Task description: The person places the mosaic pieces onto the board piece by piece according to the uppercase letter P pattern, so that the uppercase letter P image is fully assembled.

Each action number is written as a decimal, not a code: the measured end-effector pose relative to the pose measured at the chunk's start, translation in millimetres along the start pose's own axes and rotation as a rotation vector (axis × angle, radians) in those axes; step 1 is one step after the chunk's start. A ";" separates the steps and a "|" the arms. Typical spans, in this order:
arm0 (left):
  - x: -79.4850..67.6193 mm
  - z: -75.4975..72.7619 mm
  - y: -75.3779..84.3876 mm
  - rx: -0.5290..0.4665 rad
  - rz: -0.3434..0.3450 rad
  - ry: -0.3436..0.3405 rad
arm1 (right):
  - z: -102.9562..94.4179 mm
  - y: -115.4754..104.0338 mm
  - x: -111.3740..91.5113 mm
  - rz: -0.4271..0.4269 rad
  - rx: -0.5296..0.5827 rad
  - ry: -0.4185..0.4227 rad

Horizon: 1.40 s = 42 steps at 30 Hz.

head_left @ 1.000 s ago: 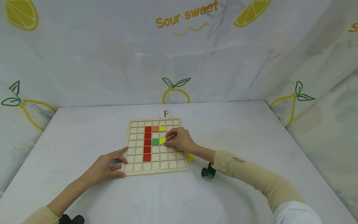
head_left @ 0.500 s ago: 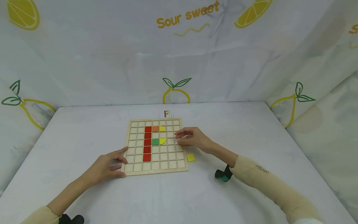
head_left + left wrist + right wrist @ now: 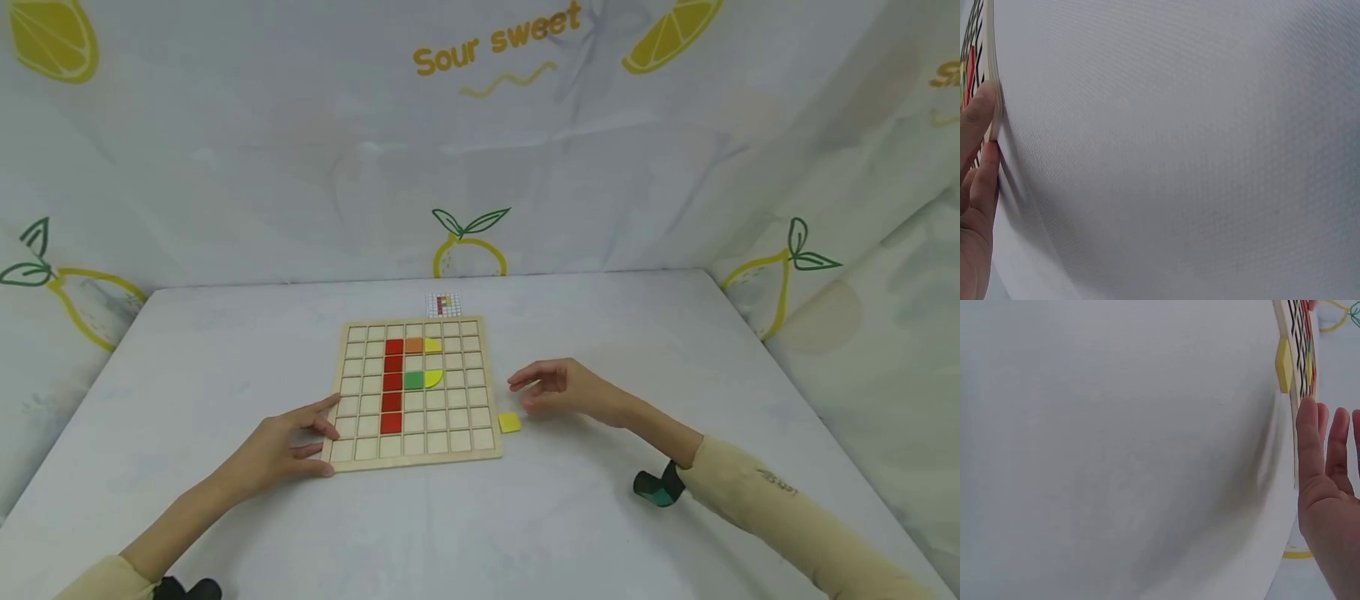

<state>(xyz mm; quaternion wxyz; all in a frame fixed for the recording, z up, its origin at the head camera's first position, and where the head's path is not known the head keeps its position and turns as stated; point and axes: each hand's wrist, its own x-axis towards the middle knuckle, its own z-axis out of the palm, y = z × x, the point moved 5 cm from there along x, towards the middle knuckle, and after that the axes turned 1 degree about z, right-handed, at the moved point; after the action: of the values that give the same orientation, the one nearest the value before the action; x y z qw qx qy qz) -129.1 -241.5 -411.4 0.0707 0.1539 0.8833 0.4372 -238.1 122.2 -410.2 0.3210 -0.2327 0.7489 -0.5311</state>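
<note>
A wooden grid board [image 3: 453,446] lies on the table. Its cells hold a column of red square tiles [image 3: 392,381], an orange square [image 3: 413,345], a green square [image 3: 413,380], a yellow quarter-circle tile [image 3: 432,378] and another yellow piece [image 3: 432,344] in the upper row. My left hand [image 3: 273,450] rests its fingertips along the board's left edge, thumb at the front corner. My right hand [image 3: 573,392] hovers right of the board, fingers loosely bent and holding nothing. Just below its fingertips, a yellow square tile [image 3: 509,422] lies beside the board's right edge.
A small printed pattern card [image 3: 444,304] with a coloured grid lies behind the board. White cloth with lemon prints [image 3: 472,167] walls off the back and sides of the white table [image 3: 247,358]. Dark wrist-camera mounts [image 3: 660,487] hang under both forearms.
My right hand has let go of the yellow quarter-circle tile, leaving it beside the green square, and has drawn back right off the board. My left hand stays at the board's edge.
</note>
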 end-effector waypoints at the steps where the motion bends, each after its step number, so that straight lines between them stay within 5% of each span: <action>1: -0.2 0.0 -0.7 -0.003 0.002 0.000 | 1.1 2.2 -3.0 -0.006 -0.010 -0.017; 6: -2.1 0.1 -3.7 -0.016 0.006 -0.001 | 9.8 11.7 -13.7 -0.037 -0.029 -0.023; 11: -1.7 0.2 -4.0 -0.023 -0.001 0.005 | 16.8 17.3 -18.9 -0.061 -0.073 0.062; 20: -1.8 -0.3 -3.4 -0.014 -0.008 0.008 | 22.7 10.9 -18.8 -0.042 -0.267 0.180; 27: -2.6 0.7 -2.6 -0.017 0.000 0.005 | 27.7 0.2 -12.4 -0.122 -0.468 0.216; 34: -2.3 0.7 -1.2 -0.013 0.010 0.007 | 28.5 -0.4 -9.8 -0.160 -0.458 0.214; 42: -0.7 -0.4 0.2 -0.012 0.010 0.007 | 22.9 1.7 -10.2 -0.062 -0.357 0.196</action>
<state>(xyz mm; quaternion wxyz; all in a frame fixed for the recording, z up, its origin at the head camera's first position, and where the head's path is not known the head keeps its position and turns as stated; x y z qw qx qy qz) -128.4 -241.9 -411.0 0.0661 0.1564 0.8802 0.4433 -214.4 115.0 -414.7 0.1837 -0.2560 0.8513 -0.4195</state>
